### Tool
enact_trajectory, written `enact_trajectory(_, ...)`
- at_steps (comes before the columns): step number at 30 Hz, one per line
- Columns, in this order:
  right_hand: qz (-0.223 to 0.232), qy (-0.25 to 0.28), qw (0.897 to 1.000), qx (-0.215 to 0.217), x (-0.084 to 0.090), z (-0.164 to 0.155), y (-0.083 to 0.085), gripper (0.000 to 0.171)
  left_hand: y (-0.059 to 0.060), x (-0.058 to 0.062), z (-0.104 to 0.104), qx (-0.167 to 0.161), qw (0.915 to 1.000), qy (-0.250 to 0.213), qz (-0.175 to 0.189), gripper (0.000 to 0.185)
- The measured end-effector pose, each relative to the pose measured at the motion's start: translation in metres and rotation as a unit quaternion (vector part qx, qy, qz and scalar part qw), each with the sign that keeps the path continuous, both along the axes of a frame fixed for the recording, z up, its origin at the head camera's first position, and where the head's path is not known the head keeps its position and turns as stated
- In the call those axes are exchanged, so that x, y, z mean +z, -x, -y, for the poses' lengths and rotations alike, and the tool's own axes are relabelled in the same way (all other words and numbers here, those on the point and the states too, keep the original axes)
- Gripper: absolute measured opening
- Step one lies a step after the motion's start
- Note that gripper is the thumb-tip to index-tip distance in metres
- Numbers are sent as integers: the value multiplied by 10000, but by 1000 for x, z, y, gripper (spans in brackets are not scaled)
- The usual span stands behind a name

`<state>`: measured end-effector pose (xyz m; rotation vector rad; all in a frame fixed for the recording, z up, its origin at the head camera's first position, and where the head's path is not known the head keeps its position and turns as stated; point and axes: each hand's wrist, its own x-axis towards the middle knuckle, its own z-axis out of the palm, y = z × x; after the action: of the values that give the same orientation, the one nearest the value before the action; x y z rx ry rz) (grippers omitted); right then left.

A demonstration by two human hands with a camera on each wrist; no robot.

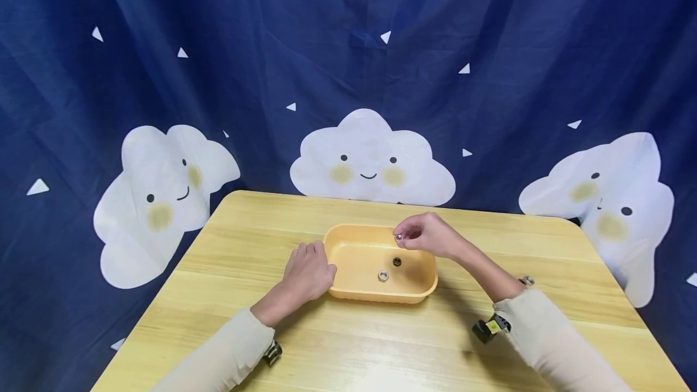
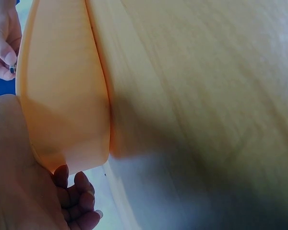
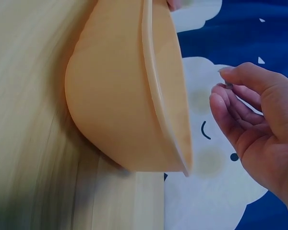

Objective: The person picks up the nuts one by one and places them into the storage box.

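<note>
Here, the left hand (image 1: 307,271) rests on the wooden counter (image 1: 229,247) and touches the left end of the orange tray (image 1: 348,289). Its fingers lie loosely bent and its grip holds nothing. Inside the tray lie two metal nuts, a silver nut (image 1: 383,275) and, just beside it, a dark nut (image 1: 397,261). Over the tray's far right part, the right hand (image 1: 427,235) pinches a small nut (image 1: 399,237) between thumb and fingertips, a narrow grip. Behind hangs a blue cloud curtain (image 1: 490,77).
</note>
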<state>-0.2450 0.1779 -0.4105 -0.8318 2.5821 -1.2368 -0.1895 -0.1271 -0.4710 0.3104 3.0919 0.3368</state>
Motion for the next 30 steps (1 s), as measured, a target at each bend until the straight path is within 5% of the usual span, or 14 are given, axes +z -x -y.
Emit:
enact_trajectory(20,-152,-601,9950,786,-19,26,8,8,0,1,-1,16,10000,14,-26,27)
enact_trajectory(30,-133,-1205,9892,822,-28,34,13,10,0,0,0,11,10000,25,9,26)
